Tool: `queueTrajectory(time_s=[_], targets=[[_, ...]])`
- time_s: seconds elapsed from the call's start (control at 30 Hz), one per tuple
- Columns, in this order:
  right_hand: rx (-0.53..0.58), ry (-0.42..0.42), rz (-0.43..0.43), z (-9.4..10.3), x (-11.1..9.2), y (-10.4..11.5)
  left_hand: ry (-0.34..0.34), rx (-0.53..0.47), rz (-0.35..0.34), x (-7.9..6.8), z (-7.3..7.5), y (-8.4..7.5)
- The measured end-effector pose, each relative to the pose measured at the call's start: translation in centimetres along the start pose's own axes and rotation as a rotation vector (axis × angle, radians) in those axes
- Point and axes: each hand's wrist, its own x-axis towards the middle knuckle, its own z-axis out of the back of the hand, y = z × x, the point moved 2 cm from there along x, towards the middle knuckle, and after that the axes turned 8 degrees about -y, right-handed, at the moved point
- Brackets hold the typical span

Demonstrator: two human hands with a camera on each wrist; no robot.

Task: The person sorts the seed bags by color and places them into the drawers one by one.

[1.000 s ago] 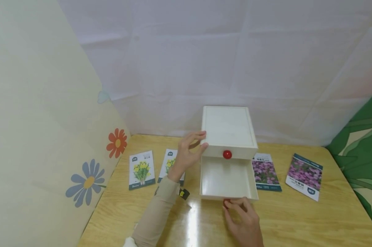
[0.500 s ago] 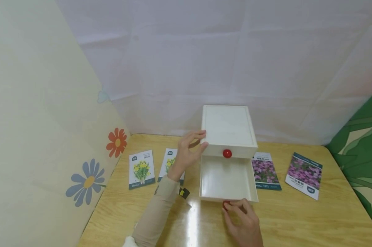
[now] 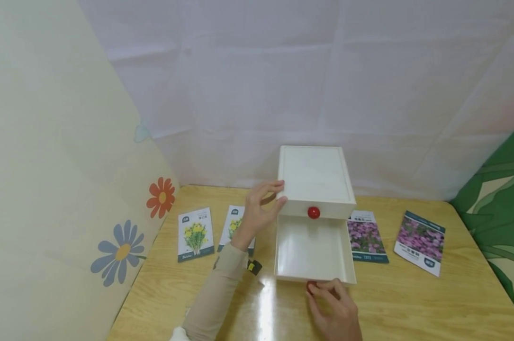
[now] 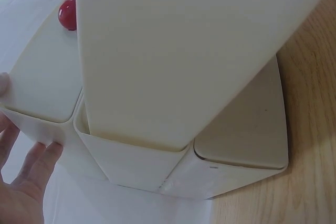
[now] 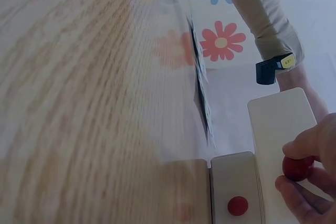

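A white drawer cabinet (image 3: 315, 173) stands on the table, with three drawers stacked. Its middle drawer (image 3: 312, 248) is pulled well out and looks bare inside; the top and bottom ones are closed. My right hand (image 3: 337, 310) pinches the red round knob (image 5: 297, 168) of that middle drawer between thumb and fingers. At the upper left front corner my left hand (image 3: 258, 213) holds the cabinet, fingers on its side wall and thumb by the front edge. In the left wrist view, the fingers (image 4: 44, 161) touch the side wall.
Two packets with yellow flowers (image 3: 195, 234) lie left of the cabinet, one partly behind the left arm. Two packets with purple flowers (image 3: 420, 242) lie on the right, the nearer one against the cabinet. A white cloth (image 3: 257, 94) hangs behind the wooden table (image 3: 410, 308).
The middle drawer has slid a little further out toward me, with my right hand on its knob. My left hand and the cabinet body have stayed in place.
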Motion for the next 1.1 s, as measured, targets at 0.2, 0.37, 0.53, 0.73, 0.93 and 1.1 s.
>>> queueTrajectory(time_s=[0.2,0.37,0.53,0.73,0.93,1.1], targets=[[0.032,-0.027,0.042,-0.11,-0.44,-0.2,0.001,0.004,-0.014,0.02,0.01,0.04],[0.081,-0.046,0.075,-0.21,-0.81,-0.15,0.001,0.0,-0.009,0.02,-0.01,0.05],[0.122,-0.084,0.111,-0.44,-0.94,-0.03,0.0,0.0,-0.006,-0.01,0.0,0.09],[0.137,-0.109,0.137,-0.68,-0.71,0.24,-0.006,-0.001,-0.012,0.0,0.11,0.24],[0.1,-0.084,0.112,-0.52,-0.78,0.18,-0.007,-0.004,-0.016,-0.01,0.11,0.25],[0.101,-0.084,0.101,-0.5,-0.66,0.44,-0.002,-0.009,-0.02,0.01,0.03,0.21]])
